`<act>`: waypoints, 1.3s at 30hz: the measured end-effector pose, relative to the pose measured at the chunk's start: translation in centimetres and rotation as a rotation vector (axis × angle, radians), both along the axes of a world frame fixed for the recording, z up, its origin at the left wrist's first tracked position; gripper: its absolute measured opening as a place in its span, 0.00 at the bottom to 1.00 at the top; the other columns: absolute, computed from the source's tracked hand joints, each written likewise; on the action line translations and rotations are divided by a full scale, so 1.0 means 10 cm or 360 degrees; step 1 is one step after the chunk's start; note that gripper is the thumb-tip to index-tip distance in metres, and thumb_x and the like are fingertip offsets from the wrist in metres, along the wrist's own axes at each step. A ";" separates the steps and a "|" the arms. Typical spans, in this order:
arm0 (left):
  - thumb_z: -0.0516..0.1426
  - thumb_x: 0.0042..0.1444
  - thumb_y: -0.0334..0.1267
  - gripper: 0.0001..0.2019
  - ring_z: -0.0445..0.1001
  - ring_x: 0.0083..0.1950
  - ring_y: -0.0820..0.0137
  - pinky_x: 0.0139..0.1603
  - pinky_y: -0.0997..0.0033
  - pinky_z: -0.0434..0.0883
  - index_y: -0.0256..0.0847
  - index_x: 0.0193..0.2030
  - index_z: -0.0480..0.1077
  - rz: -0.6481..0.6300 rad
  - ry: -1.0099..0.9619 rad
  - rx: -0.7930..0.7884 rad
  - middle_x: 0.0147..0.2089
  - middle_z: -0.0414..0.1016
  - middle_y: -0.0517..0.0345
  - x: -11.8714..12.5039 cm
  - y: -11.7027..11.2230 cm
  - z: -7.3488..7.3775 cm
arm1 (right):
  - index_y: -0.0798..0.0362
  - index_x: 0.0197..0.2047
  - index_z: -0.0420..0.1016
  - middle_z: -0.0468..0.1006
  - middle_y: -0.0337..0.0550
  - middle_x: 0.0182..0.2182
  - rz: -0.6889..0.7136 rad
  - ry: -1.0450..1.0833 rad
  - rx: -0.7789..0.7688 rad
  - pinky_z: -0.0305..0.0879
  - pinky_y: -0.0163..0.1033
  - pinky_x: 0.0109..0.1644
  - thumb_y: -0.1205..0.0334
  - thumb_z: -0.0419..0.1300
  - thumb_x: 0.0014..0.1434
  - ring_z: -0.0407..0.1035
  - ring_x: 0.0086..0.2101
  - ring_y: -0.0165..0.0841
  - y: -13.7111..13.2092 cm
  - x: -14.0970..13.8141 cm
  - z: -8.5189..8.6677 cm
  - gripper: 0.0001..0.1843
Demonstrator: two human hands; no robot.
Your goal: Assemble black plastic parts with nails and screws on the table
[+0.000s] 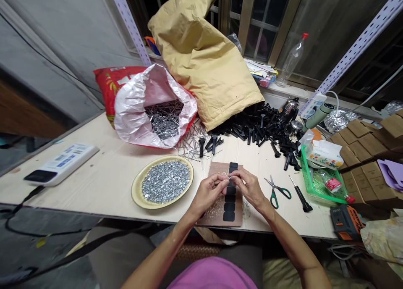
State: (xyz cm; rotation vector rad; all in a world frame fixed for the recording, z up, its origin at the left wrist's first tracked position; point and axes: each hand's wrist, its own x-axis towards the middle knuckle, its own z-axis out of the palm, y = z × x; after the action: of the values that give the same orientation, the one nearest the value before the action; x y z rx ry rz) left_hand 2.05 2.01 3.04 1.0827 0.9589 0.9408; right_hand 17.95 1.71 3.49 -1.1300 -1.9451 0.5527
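My left hand (pixel 214 189) and my right hand (pixel 248 187) meet fingertip to fingertip in a pinch. Whatever lies between the fingers is too small to make out. Below them is a brown board (pixel 214 217) with a column of black rounded squares (pixel 229 207) and pale specks scattered over it. To the left of my left hand stands a yellowish plate (pixel 138 196) heaped with small shiny metal pieces (pixel 165 182). Green-handled scissors (pixel 277 191) lie open on the table to the right of my right hand, beside a black-handled tool with a thin metal shaft (pixel 301 194).
A red sack (pixel 108 87) of metal pins and a tan paper sack (pixel 214 70) lie behind. Black plastic parts (pixel 264 121) pile up at the back. A green basket (pixel 315 186), cardboard boxes (pixel 362 163) and a battery pack (pixel 346 222) are right; a white power strip (pixel 63 165) is left.
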 end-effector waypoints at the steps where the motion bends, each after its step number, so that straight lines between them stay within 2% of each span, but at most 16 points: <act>1: 0.63 0.41 0.55 0.22 0.58 0.18 0.80 0.17 0.80 0.52 0.36 0.29 0.70 -0.0013 -0.0028 -0.0027 0.17 0.65 0.66 0.00 0.00 0.01 | 0.51 0.39 0.72 0.74 0.42 0.30 0.0006 -0.0047 0.0064 0.67 0.35 0.35 0.56 0.47 0.67 0.69 0.28 0.29 0.00 0.00 -0.01 0.15; 4: 0.64 0.38 0.57 0.24 0.53 0.15 0.83 0.16 0.81 0.47 0.36 0.29 0.67 -0.0094 -0.0158 -0.0173 0.16 0.64 0.67 -0.01 0.00 0.04 | 0.52 0.39 0.70 0.73 0.43 0.30 0.0025 -0.0144 0.0235 0.67 0.36 0.36 0.56 0.43 0.68 0.69 0.31 0.31 0.01 -0.01 -0.05 0.16; 6: 0.65 0.36 0.57 0.25 0.49 0.13 0.85 0.14 0.81 0.44 0.37 0.29 0.66 -0.0176 -0.0245 -0.0286 0.15 0.64 0.69 -0.03 0.01 0.05 | 0.52 0.39 0.69 0.73 0.43 0.29 0.0079 -0.0144 0.0265 0.67 0.36 0.37 0.55 0.43 0.68 0.69 0.32 0.32 0.01 -0.01 -0.06 0.16; 9: 0.67 0.34 0.55 0.25 0.46 0.12 0.87 0.14 0.82 0.41 0.38 0.29 0.64 -0.0309 -0.0336 -0.0428 0.14 0.63 0.70 -0.05 0.02 0.06 | 0.51 0.39 0.69 0.73 0.41 0.29 0.0183 -0.0047 0.0144 0.67 0.35 0.36 0.54 0.43 0.68 0.69 0.31 0.30 0.02 0.01 -0.04 0.16; 12: 0.67 0.34 0.54 0.25 0.46 0.12 0.87 0.13 0.83 0.40 0.38 0.28 0.64 -0.0351 -0.0381 -0.0472 0.14 0.62 0.70 -0.07 0.03 0.06 | 0.51 0.39 0.70 0.74 0.40 0.28 0.0231 0.0044 0.0000 0.67 0.34 0.35 0.53 0.44 0.68 0.69 0.29 0.29 0.03 0.04 -0.01 0.17; 18: 0.69 0.31 0.52 0.25 0.44 0.12 0.88 0.13 0.83 0.38 0.37 0.27 0.64 -0.0519 -0.0419 -0.0637 0.14 0.61 0.71 -0.06 0.05 0.07 | 0.52 0.38 0.73 0.76 0.42 0.29 0.0263 0.0034 0.0081 0.67 0.36 0.36 0.52 0.45 0.67 0.70 0.32 0.30 0.04 0.08 0.00 0.19; 29: 0.68 0.32 0.54 0.26 0.45 0.12 0.87 0.13 0.82 0.39 0.38 0.29 0.65 -0.0334 -0.0400 -0.0536 0.15 0.62 0.71 -0.01 0.03 0.11 | 0.51 0.37 0.79 0.78 0.42 0.27 0.0067 0.0482 -0.0332 0.69 0.38 0.36 0.44 0.55 0.60 0.72 0.31 0.32 0.04 0.05 -0.06 0.20; 34: 0.66 0.35 0.56 0.26 0.46 0.12 0.86 0.14 0.81 0.42 0.37 0.31 0.66 -0.0302 -0.0294 -0.0406 0.15 0.62 0.70 -0.02 0.02 0.08 | 0.51 0.34 0.80 0.79 0.42 0.28 0.0076 0.0447 -0.0389 0.69 0.37 0.36 0.45 0.58 0.57 0.73 0.30 0.32 0.05 0.10 -0.03 0.18; 39: 0.64 0.38 0.58 0.25 0.50 0.14 0.84 0.15 0.80 0.44 0.36 0.31 0.67 -0.0245 -0.0175 -0.0248 0.16 0.64 0.68 -0.01 0.01 0.05 | 0.52 0.35 0.78 0.78 0.41 0.28 0.0072 0.0394 -0.0410 0.69 0.35 0.33 0.46 0.56 0.59 0.72 0.29 0.31 0.03 0.10 -0.01 0.18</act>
State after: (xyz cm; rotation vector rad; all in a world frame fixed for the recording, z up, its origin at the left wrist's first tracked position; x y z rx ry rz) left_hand 1.97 2.15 3.59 0.9493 0.8321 0.7784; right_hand 18.99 2.01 3.35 -1.1163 -1.7224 0.9434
